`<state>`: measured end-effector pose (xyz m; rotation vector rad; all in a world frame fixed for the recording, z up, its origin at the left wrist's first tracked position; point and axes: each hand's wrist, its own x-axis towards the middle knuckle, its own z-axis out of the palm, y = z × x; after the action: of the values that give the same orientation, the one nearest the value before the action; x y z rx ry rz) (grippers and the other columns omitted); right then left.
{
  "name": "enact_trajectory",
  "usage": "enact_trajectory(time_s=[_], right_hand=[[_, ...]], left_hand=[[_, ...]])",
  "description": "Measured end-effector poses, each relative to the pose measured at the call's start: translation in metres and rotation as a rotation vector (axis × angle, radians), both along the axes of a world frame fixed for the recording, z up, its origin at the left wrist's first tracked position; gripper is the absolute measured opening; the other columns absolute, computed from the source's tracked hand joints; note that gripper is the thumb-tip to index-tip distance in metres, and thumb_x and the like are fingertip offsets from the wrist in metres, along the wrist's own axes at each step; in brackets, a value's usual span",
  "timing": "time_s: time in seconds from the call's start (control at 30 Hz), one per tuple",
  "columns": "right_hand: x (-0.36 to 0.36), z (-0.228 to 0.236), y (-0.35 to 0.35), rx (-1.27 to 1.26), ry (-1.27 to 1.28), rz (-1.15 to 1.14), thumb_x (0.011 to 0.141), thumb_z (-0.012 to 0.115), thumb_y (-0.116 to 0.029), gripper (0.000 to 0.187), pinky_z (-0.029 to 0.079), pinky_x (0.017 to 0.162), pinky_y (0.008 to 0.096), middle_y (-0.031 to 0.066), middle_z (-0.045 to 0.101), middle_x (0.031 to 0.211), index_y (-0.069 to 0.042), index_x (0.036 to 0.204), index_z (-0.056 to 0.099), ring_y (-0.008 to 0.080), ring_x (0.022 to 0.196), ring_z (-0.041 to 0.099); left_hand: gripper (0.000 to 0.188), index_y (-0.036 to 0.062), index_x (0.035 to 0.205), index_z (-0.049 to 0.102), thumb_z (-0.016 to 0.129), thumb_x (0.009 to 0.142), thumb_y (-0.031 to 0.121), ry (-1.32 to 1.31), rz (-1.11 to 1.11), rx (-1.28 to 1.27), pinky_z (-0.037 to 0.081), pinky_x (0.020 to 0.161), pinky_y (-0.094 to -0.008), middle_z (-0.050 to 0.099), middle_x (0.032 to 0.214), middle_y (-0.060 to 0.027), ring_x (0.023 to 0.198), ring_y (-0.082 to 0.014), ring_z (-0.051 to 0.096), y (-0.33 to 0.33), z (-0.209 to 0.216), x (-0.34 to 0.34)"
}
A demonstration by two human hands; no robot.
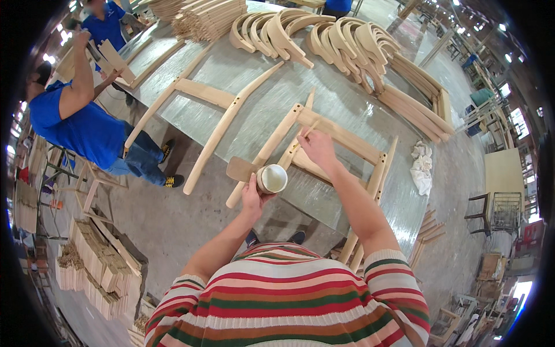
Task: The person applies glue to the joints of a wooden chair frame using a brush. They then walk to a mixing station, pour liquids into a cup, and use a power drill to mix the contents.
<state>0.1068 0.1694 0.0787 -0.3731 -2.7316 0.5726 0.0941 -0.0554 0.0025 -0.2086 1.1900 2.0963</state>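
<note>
My left hand [252, 199] is wrapped around a round cup [272, 178] with whitish contents, held near the table's front edge. A flat brown piece with rounded corners [240, 169] juts out beside the cup; whether my fingers grip it too is unclear. My right hand [317, 147] pinches a thin stick [313, 125] over a pale wooden chair frame [341, 134]. This frame has a wide crossrail, with dark holes at its joints. Its lower parts are partly hidden by my right hand and forearm.
A second wooden frame [208, 92] lies to the left on the plastic-covered table [191, 121]. Curved wooden parts [272, 34] and straight bundles [416, 113] are stacked at the back. A crumpled white cloth [421, 168] lies right. A person in blue [81, 124] works at left.
</note>
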Motion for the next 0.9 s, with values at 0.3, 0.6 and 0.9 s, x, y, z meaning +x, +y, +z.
enact_trajectory(time_s=[0.3,0.6,0.9], right_hand=[[0.002,-0.010,0.000,0.017,-0.033,-0.014,0.083,0.053,-0.030,0.023,0.037,0.069,0.0407,0.0085,0.061,0.066,-0.009,0.079,0.060,0.0250,0.072,0.059],[0.027,-0.001,0.001,0.069,0.069,0.146,0.081,0.056,-0.025,0.013,0.037,0.074,0.0383,0.0045,0.060,0.070,-0.013,0.080,0.058,0.0225,0.073,0.059],[0.067,0.027,-0.011,-0.996,0.512,-0.034,0.084,0.058,-0.011,0.007,0.044,0.065,0.0249,0.0017,0.060,0.076,-0.004,0.086,0.058,0.0099,0.072,0.056]], left_hand=[[0.042,0.0035,0.116,0.044,0.035,0.094,0.038,0.010,-0.052,0.033,0.056,0.067,-0.0389,0.057,0.107,-0.0117,0.089,-0.0237,0.061,0.002,-0.005,0.000],[0.040,0.0070,0.118,0.043,0.039,0.093,0.038,0.015,-0.003,-0.040,0.054,0.072,-0.0397,0.055,0.109,-0.0090,0.096,-0.0226,0.058,0.009,0.011,-0.001],[0.033,0.0062,0.114,0.047,0.046,0.093,0.031,0.324,0.096,-0.011,0.050,0.077,-0.0332,0.055,0.108,-0.0059,0.097,-0.0154,0.055,0.033,0.060,-0.039]])
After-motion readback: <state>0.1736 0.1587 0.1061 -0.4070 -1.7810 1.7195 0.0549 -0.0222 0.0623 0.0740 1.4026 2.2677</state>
